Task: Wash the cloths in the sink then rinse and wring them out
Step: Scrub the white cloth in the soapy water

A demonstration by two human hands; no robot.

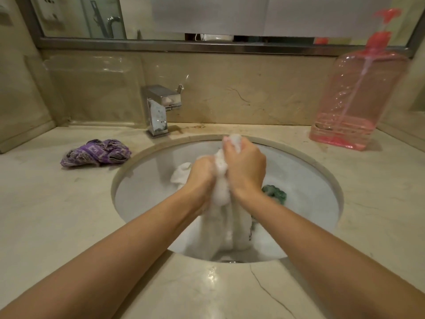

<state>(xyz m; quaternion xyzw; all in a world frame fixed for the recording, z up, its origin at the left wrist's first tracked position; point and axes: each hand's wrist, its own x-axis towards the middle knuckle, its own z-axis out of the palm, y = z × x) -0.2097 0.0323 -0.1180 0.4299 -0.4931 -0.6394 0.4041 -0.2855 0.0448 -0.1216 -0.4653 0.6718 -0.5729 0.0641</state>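
Note:
Both hands are over the round white sink (147, 180), bunched together on a soapy white cloth (220, 187). My left hand (200, 173) grips its left side and my right hand (245, 164) grips the top, with foam between the fingers. The cloth's lower part hangs down into the basin. A green cloth (274, 193) lies in the sink behind my right wrist, partly hidden. A crumpled purple patterned cloth (95, 153) lies on the counter to the left of the sink.
A square chrome tap (161, 109) stands behind the sink, left of centre, with no water running. A large pink pump bottle (358, 95) stands at the back right of the marble counter (57, 215). A mirror runs along the wall above.

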